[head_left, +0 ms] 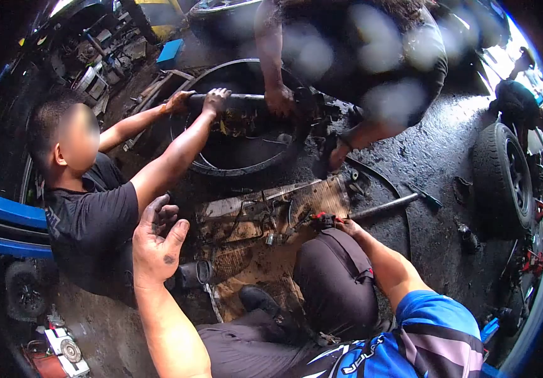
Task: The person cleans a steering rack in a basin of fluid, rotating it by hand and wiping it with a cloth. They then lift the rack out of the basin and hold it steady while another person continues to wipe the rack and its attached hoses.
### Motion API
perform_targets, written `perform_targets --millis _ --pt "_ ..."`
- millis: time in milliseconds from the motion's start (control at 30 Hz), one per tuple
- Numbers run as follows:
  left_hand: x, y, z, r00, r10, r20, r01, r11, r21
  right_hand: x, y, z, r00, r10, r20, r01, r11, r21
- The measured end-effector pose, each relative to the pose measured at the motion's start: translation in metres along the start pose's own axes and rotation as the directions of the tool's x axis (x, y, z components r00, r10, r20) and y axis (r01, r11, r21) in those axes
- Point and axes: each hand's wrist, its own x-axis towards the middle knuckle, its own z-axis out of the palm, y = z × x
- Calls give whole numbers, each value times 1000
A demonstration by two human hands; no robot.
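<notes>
My left hand (159,244) is raised in front of me, thumb apart and fingers loosely bent, with nothing in it and a dark smudge on the palm. Beside my bent knee, my right hand (346,227) closes around a small tool with red handles (322,217), mostly hidden by the fingers and knee. A long metal pipe (388,205) extends to the right from just behind that hand. Under and before me lies greasy cardboard (325,196), with dark metal parts and a small metal cylinder (274,239) on it.
At left, a crouching person (95,208) grips a dark bar (246,101) over a large round rim (221,170). Another person's hand (279,101) is at the bar's other end. A tyre (503,176) stands at right; a hose (404,220) curves across the wet floor.
</notes>
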Motion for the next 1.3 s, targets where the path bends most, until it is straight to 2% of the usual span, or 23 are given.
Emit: perform_targets --millis 67,100,167,200,267,400,500,567,633,733,800,933,1067,1100,1133,1233,1300 --pt "0 -1 0 1000 -4 1 4 1000 -10 0 4 -1 992 -119 33 117 992 52" --pt "0 -2 0 1000 -9 2 9 1000 -19 1 3 -2 992 -119 32 117 992 52" --pt "0 -4 0 1000 -18 0 18 1000 -17 4 3 -3 999 -42 19 44 992 -122" --pt "0 -4 0 1000 -28 -3 28 1000 -14 19 19 1 999 -41 17 42 992 -121" --pt "1 -3 0 1000 -30 3 30 999 -21 60 64 10 982 -191 -15 189 978 -84" --pt "1 -2 -1 999 -42 0 42 998 -37 38 40 6 990 -140 31 142 983 -117" --pt "1 -1 -2 999 -54 4 54 998 -22 19 19 5 981 -192 -33 190 981 -48" --pt "2 -5 -3 999 -45 3 45 999 -27 17 10 0 999 -45 15 48 975 -218" --pt "2 -7 -2 999 -38 2 38 999 -30 26 22 1 998 -63 4 62 969 -238" --pt "3 -7 -1 999 -42 5 43 998 -53 26 27 1 994 -110 23 112 980 -163" --pt "3 -7 -1 1000 -31 5 31 999 -18 53 59 5 959 -282 25 281 937 -209" --pt "4 -6 0 999 -44 5 44 998 -33 52 53 7 965 -257 48 260 961 -94" --pt "4 -8 -1 999 -46 7 46 999 -8 48 45 11 967 -218 135 181 954 241" --pt "4 -8 -1 999 -50 9 50 999 -7 42 44 10 958 -277 72 269 958 102" --pt "4 -9 -1 999 -50 9 50 999 -7 27 28 8 958 -276 72 269 958 103" --pt "4 -12 0 999 -47 3 47 998 -44 11 8 3 927 -374 37 375 922 -99" --pt "4 -11 0 999 -53 7 53 998 -23 36 29 3 989 -119 87 133 974 -185"
